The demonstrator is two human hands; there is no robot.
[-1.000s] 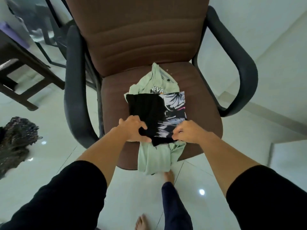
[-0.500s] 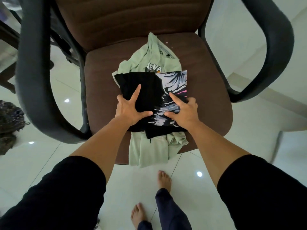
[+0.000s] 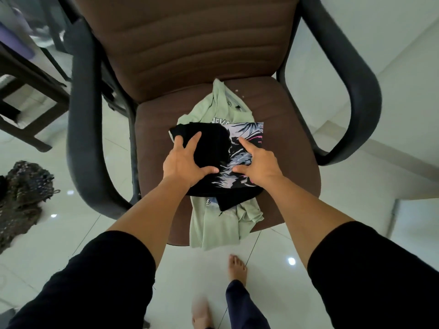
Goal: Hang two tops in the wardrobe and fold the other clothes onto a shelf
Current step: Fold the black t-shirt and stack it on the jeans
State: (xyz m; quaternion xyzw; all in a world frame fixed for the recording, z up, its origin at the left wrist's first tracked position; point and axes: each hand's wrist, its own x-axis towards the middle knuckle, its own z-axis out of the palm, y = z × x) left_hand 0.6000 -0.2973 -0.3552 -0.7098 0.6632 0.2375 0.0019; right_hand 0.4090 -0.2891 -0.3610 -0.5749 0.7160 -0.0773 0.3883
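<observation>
Lying lengthwise toward the chair (image 3: 285, 143) back, folded black top (image 3: 209, 148) under flat, spread left hand (image 3: 184, 160) and right hand (image 3: 257, 162).

A brown office chair (image 3: 280, 129) fills the middle and top of the frame, its ribbed backrest rising to the upper edge and a dark curved armrest at each side. At the upper left stands part of a dark wooden table (image 3: 31, 91). A dark, mottled heap of cloth (image 3: 21, 198) lies on the glossy white tiled floor (image 3: 78, 233) at the left edge. Bare feet show on the tiles at the bottom centre.
</observation>
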